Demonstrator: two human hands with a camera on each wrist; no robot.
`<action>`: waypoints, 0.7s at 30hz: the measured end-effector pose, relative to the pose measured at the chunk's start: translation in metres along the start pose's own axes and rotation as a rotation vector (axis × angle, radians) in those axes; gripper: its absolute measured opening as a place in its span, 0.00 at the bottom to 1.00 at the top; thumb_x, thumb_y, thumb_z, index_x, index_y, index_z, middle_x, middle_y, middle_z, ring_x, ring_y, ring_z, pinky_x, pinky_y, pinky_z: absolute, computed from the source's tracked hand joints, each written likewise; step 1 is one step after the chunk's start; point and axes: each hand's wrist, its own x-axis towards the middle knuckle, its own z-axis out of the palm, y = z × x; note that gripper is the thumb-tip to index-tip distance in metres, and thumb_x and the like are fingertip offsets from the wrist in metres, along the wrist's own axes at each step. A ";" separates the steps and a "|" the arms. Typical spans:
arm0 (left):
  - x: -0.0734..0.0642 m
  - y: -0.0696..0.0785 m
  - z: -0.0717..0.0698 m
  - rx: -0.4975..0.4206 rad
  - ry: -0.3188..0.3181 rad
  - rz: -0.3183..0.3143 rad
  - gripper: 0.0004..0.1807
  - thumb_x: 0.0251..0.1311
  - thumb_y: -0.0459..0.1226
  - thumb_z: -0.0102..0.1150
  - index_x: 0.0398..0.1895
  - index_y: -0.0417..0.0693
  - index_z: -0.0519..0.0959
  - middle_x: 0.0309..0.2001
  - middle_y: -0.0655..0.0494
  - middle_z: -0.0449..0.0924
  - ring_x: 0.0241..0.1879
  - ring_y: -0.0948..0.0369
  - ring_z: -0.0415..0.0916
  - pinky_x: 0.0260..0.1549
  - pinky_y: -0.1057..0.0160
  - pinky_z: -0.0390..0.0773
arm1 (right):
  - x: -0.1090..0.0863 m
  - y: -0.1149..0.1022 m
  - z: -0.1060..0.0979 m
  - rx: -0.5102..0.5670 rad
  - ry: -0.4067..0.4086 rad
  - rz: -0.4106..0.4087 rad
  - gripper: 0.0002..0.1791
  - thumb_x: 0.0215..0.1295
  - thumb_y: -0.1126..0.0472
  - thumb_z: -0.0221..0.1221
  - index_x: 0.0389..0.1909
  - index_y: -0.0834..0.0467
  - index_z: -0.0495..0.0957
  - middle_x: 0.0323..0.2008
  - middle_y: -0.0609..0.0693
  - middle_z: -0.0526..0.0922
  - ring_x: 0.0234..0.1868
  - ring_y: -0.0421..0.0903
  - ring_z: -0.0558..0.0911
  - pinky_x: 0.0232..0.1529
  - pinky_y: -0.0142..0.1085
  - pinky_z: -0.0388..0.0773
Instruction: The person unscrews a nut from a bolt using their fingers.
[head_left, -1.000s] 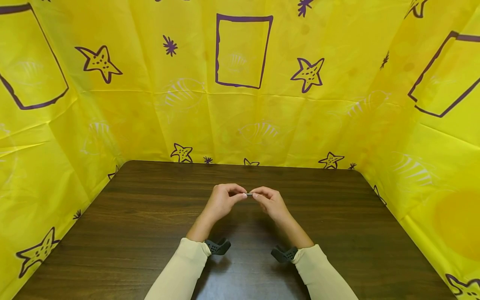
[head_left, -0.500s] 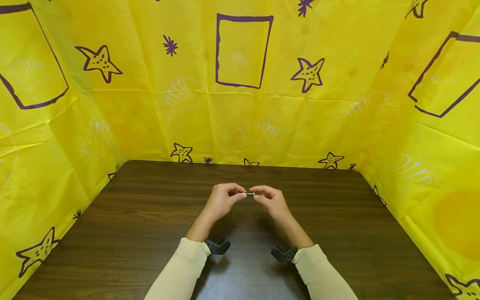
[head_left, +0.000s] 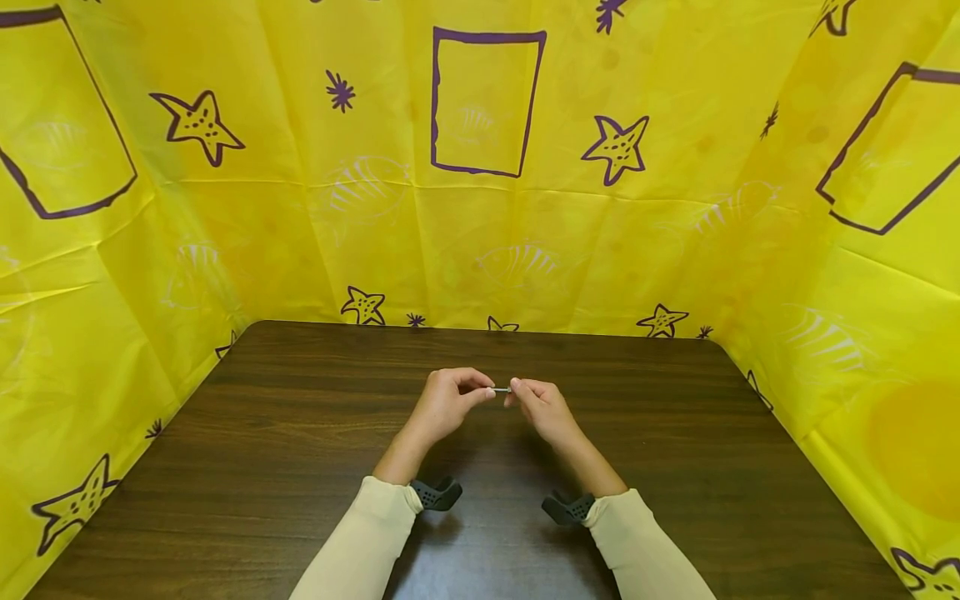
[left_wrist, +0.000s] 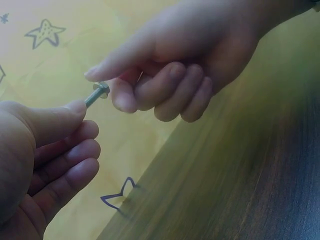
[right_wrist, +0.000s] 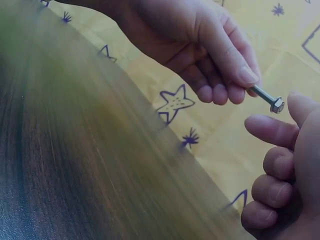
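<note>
My left hand (head_left: pixel 444 403) pinches a small metal bolt (right_wrist: pixel 264 94) between thumb and fingers, the shaft lying roughly level above the table and pointing right. Threads show on the shaft in the left wrist view. At the free end sits a hex nut (right_wrist: pixel 277 105); the bolt's other end is hidden in the left fingers. My right hand (head_left: pixel 546 408) is at the nut, thumb and index finger on either side of it. A gap shows between those fingertips and the nut in the right wrist view. The other right fingers are curled in.
A dark wood-grain table (head_left: pixel 247 483) lies beneath both hands. Yellow cloth (head_left: pixel 480 225) with purple starfish drawings hangs behind and along both sides. Each wrist wears a dark band, such as the left strap (head_left: pixel 437 493).
The right fingers have come off the nut end and shifted, thumb now higher and index finger lower. More of the bolt's end shows than one second ago. The left hand has barely moved.
</note>
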 end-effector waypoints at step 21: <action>0.000 -0.001 0.000 0.000 -0.013 0.000 0.03 0.58 0.36 0.68 0.33 0.47 0.86 0.31 0.63 0.83 0.30 0.65 0.78 0.32 0.63 0.78 | -0.001 -0.001 0.002 0.117 0.020 -0.017 0.10 0.69 0.71 0.55 0.39 0.78 0.75 0.14 0.47 0.64 0.14 0.37 0.61 0.16 0.29 0.58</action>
